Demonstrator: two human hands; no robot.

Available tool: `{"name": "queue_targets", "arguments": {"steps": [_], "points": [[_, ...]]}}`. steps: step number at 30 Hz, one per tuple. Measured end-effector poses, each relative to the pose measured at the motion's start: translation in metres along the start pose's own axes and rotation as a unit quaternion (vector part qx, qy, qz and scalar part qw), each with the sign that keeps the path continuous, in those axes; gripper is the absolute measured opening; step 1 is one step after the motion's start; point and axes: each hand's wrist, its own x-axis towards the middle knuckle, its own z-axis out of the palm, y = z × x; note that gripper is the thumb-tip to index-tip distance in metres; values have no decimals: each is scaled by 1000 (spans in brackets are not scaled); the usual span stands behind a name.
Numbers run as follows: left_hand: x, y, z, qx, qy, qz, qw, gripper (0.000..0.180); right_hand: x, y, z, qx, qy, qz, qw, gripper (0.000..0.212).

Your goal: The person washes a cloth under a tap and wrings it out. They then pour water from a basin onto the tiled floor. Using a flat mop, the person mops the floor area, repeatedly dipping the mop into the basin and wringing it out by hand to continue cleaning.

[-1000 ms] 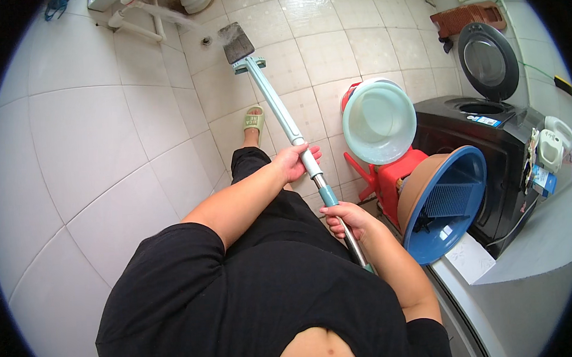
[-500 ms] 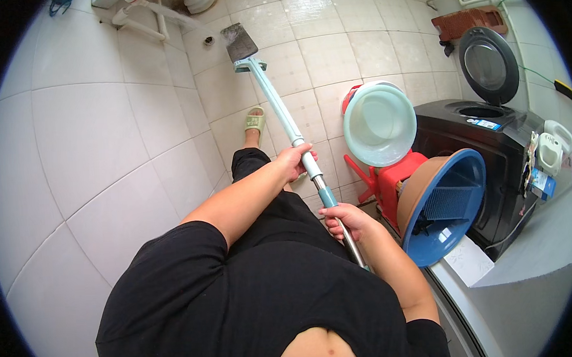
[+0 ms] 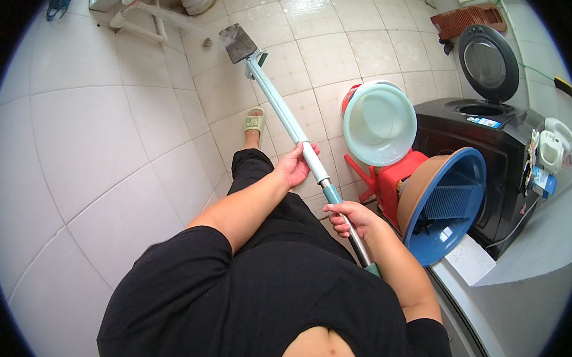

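Holding the mop (image 3: 275, 98), your left hand (image 3: 292, 168) curls around its pale-blue sleeve (image 3: 316, 165); your right hand (image 3: 354, 218) closes around its metal shaft (image 3: 358, 246). Water (image 3: 184, 21) splashes the dark head (image 3: 240, 46).

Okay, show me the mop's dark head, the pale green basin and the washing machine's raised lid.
Mop's dark head (image 3: 241, 46): head view, flat face.
Pale green basin (image 3: 381, 125): head view, inner bottom.
Raised lid (image 3: 485, 63): head view, round window.
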Motion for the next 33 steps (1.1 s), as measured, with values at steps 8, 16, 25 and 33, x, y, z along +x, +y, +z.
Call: {"name": "queue_targets", "arguments": {"steps": [8, 16, 25, 33], "points": [[-8, 16, 30, 168, 119, -42, 978, 32, 3, 3, -4, -38, 45, -6, 998, 15], [6, 26, 23, 208, 201, 38, 956, 27, 12, 7, -4, -60, 52, -12, 997, 18], [38, 12, 45, 215, 347, 29, 912, 22, 18, 11, -7, -54, 38, 1, 998, 17], [39, 15, 26, -46, 125, -47, 990, 19, 6, 1, -8, -63, 12, -15, 998, 13]]}}
